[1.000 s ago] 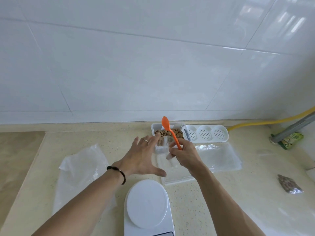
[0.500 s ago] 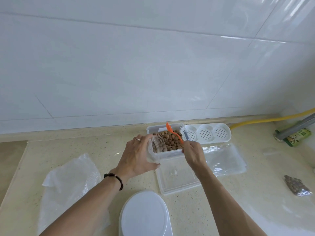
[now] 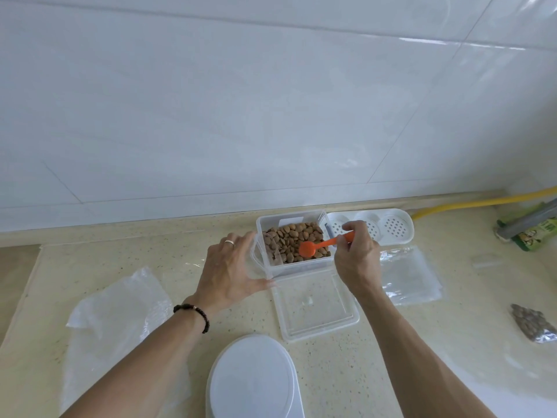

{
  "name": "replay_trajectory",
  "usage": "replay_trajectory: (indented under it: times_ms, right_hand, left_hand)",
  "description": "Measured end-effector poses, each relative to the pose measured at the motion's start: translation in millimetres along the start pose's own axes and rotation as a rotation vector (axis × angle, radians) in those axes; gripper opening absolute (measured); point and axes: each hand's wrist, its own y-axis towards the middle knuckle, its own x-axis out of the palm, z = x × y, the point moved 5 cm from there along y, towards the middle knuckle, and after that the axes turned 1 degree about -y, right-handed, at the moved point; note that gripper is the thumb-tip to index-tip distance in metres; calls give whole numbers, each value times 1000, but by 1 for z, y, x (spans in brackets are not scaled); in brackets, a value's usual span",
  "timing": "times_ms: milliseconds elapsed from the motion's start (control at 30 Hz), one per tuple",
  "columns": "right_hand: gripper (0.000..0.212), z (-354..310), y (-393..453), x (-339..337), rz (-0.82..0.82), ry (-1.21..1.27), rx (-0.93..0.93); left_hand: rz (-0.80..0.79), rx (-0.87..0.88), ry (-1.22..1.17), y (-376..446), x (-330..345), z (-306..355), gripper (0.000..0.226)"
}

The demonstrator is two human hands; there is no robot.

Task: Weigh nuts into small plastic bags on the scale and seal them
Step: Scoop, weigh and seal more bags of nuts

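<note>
An orange spoon (image 3: 319, 248) is pinched by the right hand (image 3: 355, 257), its bowl lowered onto the nuts (image 3: 294, 241) left of those fingers. A small bag (image 3: 265, 254), farther left, is gripped by the left hand (image 3: 232, 276).

nuts (image 3: 297, 240) in tub (image 3: 289, 217), lid (image 3: 316, 309) before it, scale (image 3: 254, 378) nearest

The scale (image 3: 256, 378) is cut off by the bottom edge; its display is out of frame. The right hand (image 3: 355, 257) hides the spoon (image 3: 313, 248) handle's end and part of the perforated tray (image 3: 388, 227). The small clear bag (image 3: 265, 251) held by the left hand (image 3: 229, 273) has outlines too faint to trace. Printing on the green packet (image 3: 536, 236) is illegible.
</note>
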Motion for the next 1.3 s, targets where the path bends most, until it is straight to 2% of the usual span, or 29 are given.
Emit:
replay_trajectory:
  times_ms: [100,233,300,567,733,967,1167,1300]
  right_hand:
    - [13,5,-4,19,-142,56,137]
    - [17,25,-10,30,-92,305,486]
    - [17,34,-12,30,-54,409,594]
    - [19,50,-10,23,16,594,751]
    - [19,44,-4,11,19,690,712]
    - [11,4,8,-8,-86,610,457]
    - [4,-40,2,-1,-275,521,248]
    - [5,-54,-1,-3,-346,529,170]
  left_hand:
    - [8,-8,20,0,-2,-1,105]
    - [1,-22,44,1,-5,-2,111]
    - [0,-33,58,4,-5,-2,118]
    - [1,-61,108,17,-5,5,116]
    - [-11,-87,171,27,-6,10,116]
    - [-23,-77,161,40,-9,18,115]
    - [-17,16,-90,38,-12,34,115]
    - [-50,-63,-328,37,-10,31,116]
